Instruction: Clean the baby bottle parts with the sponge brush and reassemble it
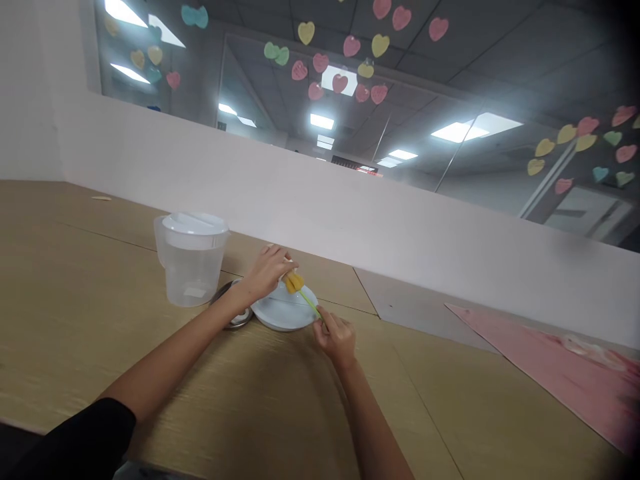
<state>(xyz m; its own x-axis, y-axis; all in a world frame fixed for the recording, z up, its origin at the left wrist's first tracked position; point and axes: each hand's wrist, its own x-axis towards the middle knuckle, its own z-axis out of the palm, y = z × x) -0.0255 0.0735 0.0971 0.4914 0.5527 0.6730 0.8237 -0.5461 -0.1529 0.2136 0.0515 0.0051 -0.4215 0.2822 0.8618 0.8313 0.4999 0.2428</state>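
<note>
Yellow-headed item w/ thin green stem (295, 283) over round white dish (284, 317), head at dish's 1 o'clock
R hand (339, 339) pinches stem's lower end, 4 o'clock; L hand (267, 272) half-curled at head, grip unclear. Prob. light, head soft, stem bendy: best hold mid-stem. Pale bit (290, 263) by L fingertips un-ID'd; round silvery metal item (242, 320) part-hidden by L wrist

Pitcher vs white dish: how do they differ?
- Shape: the pitcher is tall; the white dish is low and shallow.
- Look: the pitcher is translucent with a white lid; the dish looks plain white.
- View: the left hand partly covers the dish; nothing covers the pitcher.
Shared: both rest on the table.
</note>
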